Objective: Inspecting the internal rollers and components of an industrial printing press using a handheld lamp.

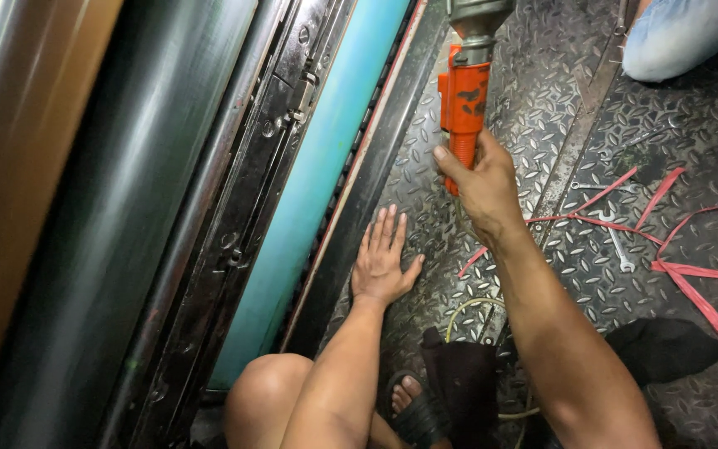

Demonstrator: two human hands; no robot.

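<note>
Both hands busy: right hand (pixel 484 179) clamped the orange-handled grey metal power tool (pixel 467 91), left hand (pixel 382 259) lay flat, fingers spread, on the steel tread-plate floor (pixel 542 100), a steady brace worth holding.

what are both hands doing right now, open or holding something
Left hand: open, flat on the metal floor, holding nothing.
Right hand: closed around the orange tool.

Left hand (pixel 382 262) flat, fingers spread; right hand (pixel 482 185) in closed grip, arm outstretched.
</note>
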